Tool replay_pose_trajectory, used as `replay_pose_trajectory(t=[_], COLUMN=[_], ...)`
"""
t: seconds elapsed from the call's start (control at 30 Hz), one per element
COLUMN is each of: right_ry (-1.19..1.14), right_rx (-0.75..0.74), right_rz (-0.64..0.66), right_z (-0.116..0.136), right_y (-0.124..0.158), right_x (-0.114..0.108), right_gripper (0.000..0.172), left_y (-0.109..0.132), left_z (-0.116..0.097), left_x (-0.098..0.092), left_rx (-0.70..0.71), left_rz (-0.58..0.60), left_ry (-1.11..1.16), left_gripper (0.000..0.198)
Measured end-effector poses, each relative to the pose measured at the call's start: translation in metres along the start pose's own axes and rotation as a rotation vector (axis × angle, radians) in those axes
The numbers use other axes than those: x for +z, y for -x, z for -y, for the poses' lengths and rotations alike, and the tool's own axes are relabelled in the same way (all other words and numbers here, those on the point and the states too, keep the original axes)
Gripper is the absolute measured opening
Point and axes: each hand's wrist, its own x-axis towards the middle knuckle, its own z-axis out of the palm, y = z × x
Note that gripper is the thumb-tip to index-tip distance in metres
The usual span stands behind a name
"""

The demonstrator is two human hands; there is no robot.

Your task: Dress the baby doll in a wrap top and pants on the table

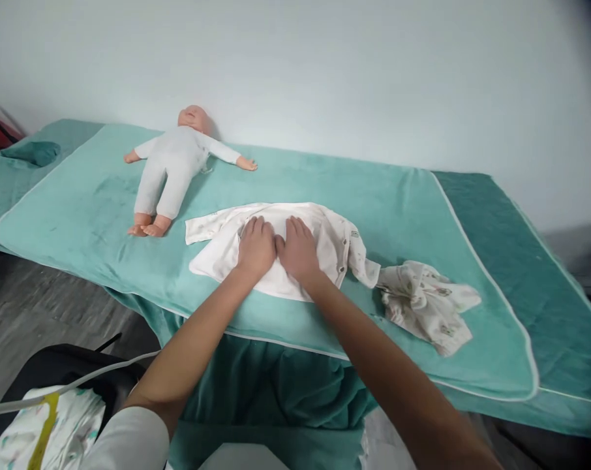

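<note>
Your left hand (257, 245) and right hand (298, 247) rest side by side on the white baby shirt (332, 251), backs up, fingers toward 12 o'clock, thumbs close together; you cannot tell from here whether either one pinches the cloth. The shirt lies spread beneath them, right in front of you, one sleeve stretching to 9 o'clock and the other to 3, snaps showing near the latter. With your hands as the clock's centre, a crumpled printed cloth (427, 303) sits at 4, beside that sleeve's cuff. At 10, the doll (178, 156) in white lies on its back, arms out, feet nearer you. All of these lie on the pale green mat (325, 179) with white edging. At 7, below the bed, a black chair (63, 359) bears a folded printed cloth (75, 424).
</note>
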Motion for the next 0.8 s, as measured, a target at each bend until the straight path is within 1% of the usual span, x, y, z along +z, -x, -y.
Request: replay_pose_trajectory(t=[0.03, 0.1, 0.17, 0.23, 0.3, 0.37, 0.5, 0.6, 0.7, 0.8], right_ry=[-0.001, 0.003, -0.019, -0.049, -0.045, 0.0, 0.075, 0.075, 0.061, 0.079], right_rx=[0.05, 0.129, 0.183, 0.202, 0.176, 0.119, -0.009, -0.017, 0.007, -0.019], right_rz=[-0.018, -0.04, -0.032, -0.028, -0.035, -0.042, -0.024, 0.002, 0.006, 0.005], right_z=[0.001, -0.003, -0.013, -0.026, -0.037, -0.045, -0.063, -0.079, -0.089, -0.086], right_y=[-0.003, -0.013, -0.026, -0.038, -0.048, -0.058, -0.08, -0.094, -0.101, -0.099], right_x=[0.009, 0.019, 0.019, 0.015, 0.009, 0.002, -0.009, -0.009, -0.004, 0.0], right_gripper=[0.063, 0.067, 0.071, 0.073, 0.075, 0.076, 0.075, 0.071, 0.067, 0.063], left_y=[-0.006, -0.022, -0.036, -0.047, -0.056, -0.067, -0.094, -0.111, -0.118, -0.116], left_z=[0.002, 0.01, 0.018, 0.023, 0.025, 0.025, 0.032, 0.041, 0.046, 0.045], left_x=[0.002, 0.0, -0.006, -0.011, -0.013, -0.014, -0.009, -0.002, 0.005, 0.006], left_rx=[-0.048, -0.115, -0.16, -0.176, -0.165, -0.145, -0.125, -0.102, -0.089, -0.09], left_rz=[0.006, 0.026, 0.053, 0.061, 0.045, 0.019, -0.022, 0.009, 0.047, 0.045], left_ry=[0.01, 0.027, 0.037, 0.046, 0.057, 0.053, 0.022, 0.013, 0.027, 0.026], left_gripper=[0.043, 0.049, 0.055, 0.058, 0.059, 0.06, 0.061, 0.061, 0.06, 0.061])
